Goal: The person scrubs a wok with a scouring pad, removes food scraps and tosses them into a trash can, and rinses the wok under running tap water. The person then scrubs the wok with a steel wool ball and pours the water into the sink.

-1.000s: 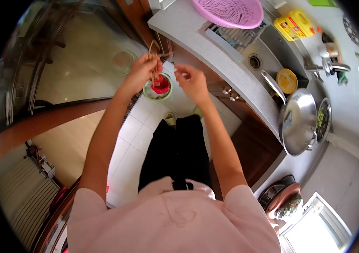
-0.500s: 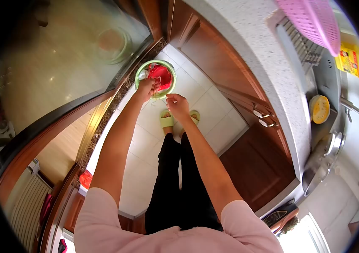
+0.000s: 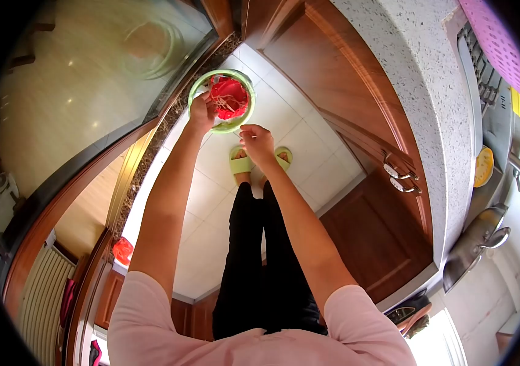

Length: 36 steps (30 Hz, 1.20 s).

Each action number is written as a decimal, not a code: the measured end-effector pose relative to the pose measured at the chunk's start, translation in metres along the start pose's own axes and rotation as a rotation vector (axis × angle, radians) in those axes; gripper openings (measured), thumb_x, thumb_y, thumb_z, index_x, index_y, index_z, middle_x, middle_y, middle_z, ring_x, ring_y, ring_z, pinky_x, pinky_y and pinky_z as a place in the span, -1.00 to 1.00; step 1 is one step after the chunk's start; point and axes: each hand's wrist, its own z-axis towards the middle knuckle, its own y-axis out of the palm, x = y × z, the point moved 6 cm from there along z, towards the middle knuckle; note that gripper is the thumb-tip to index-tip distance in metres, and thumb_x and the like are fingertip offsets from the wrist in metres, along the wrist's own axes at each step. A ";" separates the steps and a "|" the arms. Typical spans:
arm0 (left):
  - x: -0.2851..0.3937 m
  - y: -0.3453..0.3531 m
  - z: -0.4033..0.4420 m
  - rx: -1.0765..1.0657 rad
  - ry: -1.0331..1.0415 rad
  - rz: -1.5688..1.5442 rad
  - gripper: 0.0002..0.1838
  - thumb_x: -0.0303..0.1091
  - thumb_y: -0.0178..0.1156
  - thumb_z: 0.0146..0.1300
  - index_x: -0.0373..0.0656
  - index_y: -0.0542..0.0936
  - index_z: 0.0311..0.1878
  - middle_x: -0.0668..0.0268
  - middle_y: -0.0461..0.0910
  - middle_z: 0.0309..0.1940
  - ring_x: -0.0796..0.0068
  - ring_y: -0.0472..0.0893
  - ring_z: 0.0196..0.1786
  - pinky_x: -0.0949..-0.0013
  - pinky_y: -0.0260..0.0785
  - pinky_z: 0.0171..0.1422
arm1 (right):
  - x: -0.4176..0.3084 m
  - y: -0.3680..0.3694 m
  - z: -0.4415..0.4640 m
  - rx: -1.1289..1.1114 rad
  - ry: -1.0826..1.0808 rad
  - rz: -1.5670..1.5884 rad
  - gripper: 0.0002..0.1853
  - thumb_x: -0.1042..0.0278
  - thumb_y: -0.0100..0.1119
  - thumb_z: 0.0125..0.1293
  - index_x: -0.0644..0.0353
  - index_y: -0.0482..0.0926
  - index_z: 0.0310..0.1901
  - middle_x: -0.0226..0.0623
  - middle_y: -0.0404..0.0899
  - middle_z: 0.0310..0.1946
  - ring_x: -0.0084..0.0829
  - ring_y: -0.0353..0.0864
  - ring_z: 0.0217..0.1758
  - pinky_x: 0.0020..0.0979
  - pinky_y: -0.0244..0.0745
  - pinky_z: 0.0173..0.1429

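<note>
Thin, pale-brown strips (image 3: 231,102), hanging from the left hand (image 3: 202,113) a second ago, now lie in the glossy red plastic bag (image 3: 226,86) inside the round, light-green bin (image 3: 226,129) on the white-tiled floor (image 3: 208,201). The bag probably serves as a liner, its hollow keeping the tangle together. Fingers loosely parted, the left hand is at the bin's rim; the right hand (image 3: 258,143) hovers nearby, half-curled, its contents impossible to tell. Counted: one bin, one bag, two light-green slippers (image 3: 241,163); the strips overlap too much to number.
</note>
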 end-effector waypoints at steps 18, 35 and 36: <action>0.062 0.100 -0.229 -0.359 0.062 -0.077 -0.55 -0.35 -0.09 0.47 -0.46 0.32 0.30 -0.05 0.36 0.32 0.08 0.36 0.40 0.05 0.22 0.50 | -0.101 -0.043 -0.106 0.048 -0.048 0.378 -0.76 0.50 0.02 0.41 0.45 0.58 -0.02 -0.21 0.66 -0.26 -0.51 0.65 -0.28 -0.51 0.62 -0.16; 0.020 0.483 -0.633 -0.981 0.524 0.551 -0.79 -0.49 0.35 0.19 -0.29 0.57 -0.14 0.31 0.63 -0.28 0.59 0.60 -0.23 0.49 0.47 -0.05 | -0.341 -0.364 -0.469 0.973 -0.732 0.358 -0.85 0.42 0.34 0.21 0.32 0.65 -0.26 -0.30 0.68 -0.44 -0.54 0.65 -0.40 -0.49 0.54 -0.25; 0.001 0.502 -0.647 -1.045 0.581 0.633 -0.82 -0.48 0.36 0.19 -0.27 0.58 -0.17 0.36 0.62 -0.30 0.62 0.58 -0.24 0.53 0.44 -0.07 | -0.332 -0.390 -0.486 1.093 -0.722 0.194 -0.85 0.43 0.33 0.20 0.29 0.66 -0.23 -0.24 0.68 -0.37 -0.48 0.67 -0.36 -0.46 0.55 -0.27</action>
